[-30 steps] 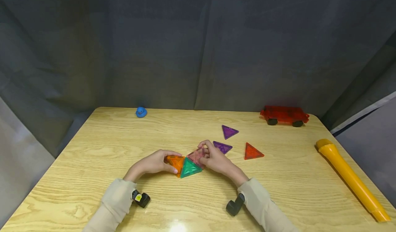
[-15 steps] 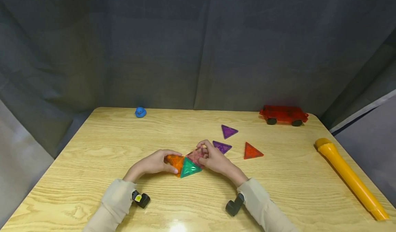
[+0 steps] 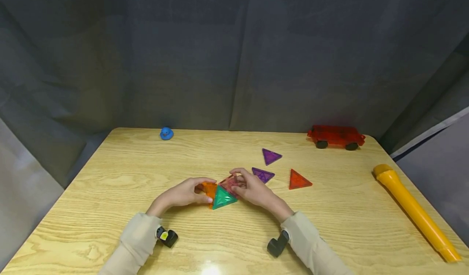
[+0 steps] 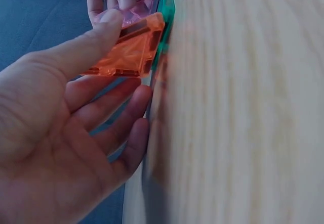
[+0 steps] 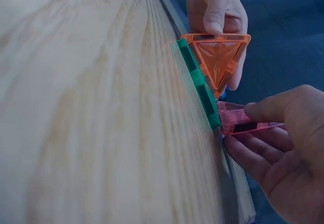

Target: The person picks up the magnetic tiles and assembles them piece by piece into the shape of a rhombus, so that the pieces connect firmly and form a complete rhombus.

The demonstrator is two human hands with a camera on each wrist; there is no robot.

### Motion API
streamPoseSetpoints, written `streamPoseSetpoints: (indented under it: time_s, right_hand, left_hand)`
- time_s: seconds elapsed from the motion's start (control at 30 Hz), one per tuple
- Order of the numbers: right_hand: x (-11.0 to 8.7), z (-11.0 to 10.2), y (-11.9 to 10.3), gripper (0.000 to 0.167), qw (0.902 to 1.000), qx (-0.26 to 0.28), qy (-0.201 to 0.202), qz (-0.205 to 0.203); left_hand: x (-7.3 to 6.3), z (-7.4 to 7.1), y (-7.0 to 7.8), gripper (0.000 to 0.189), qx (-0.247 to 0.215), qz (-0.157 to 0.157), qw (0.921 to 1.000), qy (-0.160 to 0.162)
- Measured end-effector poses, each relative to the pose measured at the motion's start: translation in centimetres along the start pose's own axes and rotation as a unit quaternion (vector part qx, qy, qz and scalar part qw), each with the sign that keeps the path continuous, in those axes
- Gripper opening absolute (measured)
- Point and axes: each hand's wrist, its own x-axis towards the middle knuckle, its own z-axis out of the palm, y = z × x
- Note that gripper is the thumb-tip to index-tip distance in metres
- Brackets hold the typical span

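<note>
A green triangular magnetic tile point(image 3: 224, 197) lies flat on the table between both hands. My left hand point(image 3: 185, 192) pinches an orange triangular magnetic tile point(image 5: 218, 57), thumb on one face. That tile is tilted up from the tabletop, its lower edge along the green tile. On the other side, my right hand point(image 3: 254, 190) pinches a pink triangular magnetic tile point(image 5: 233, 114) between thumb and fingers. The pink tile also slopes up, one edge at the green tile. In the left wrist view the pink tile is partly hidden behind the orange tile point(image 4: 129, 52).
Two purple triangular tiles point(image 3: 271, 156) and a red triangular tile point(image 3: 299, 179) lie beyond and right of my right hand. A blue rubber duck point(image 3: 166, 133) stands at the back left, a red wheeled car base point(image 3: 336, 136) at the back right. A long yellow tube point(image 3: 415, 210) lies along the right edge.
The orange and pink tiles have tipped up more steeply against the green one. Both hands have lifted their outer edges slightly, and the right hand has shifted a little left.
</note>
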Motion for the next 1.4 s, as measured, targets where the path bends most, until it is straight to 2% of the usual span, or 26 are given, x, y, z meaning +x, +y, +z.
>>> streamPoseSetpoints:
  time_s: [0.4,0.63,0.9,1.1,1.27,1.4]
  right_hand:
    - [-0.1,-0.1,-0.5,0.047,0.9974,-0.057,-0.018,-0.039]
    - [0.0,-0.1,-0.5,0.045,0.9955,-0.07,-0.025,-0.059]
    - [0.0,0.1,-0.6,0.042,0.9957,-0.068,-0.021,-0.059]
    - [0.0,0.3,-0.6,0.043,0.9966,-0.065,-0.025,-0.045]
    - [0.0,0.3,-0.8,0.042,0.9961,-0.071,-0.026,-0.045]
    - [0.0,0.3,-0.9,0.042,0.9948,-0.078,-0.029,-0.058]
  left_hand:
    - [-0.1,0.3,0.6,0.056,-0.014,0.001,0.9998,0.01]
    - [0.0,0.5,0.7,0.056,-0.024,0.011,0.9996,0.011]
    - [0.0,0.7,1.2,0.058,-0.003,0.009,0.9998,0.017]
    - [0.1,0.9,1.5,0.058,0.02,0.024,0.9992,0.025]
    - [0.2,1.1,1.6,0.057,0.016,0.037,0.9988,0.026]
    - [0.2,1.3,1.7,0.056,0.014,0.036,0.9988,0.029]
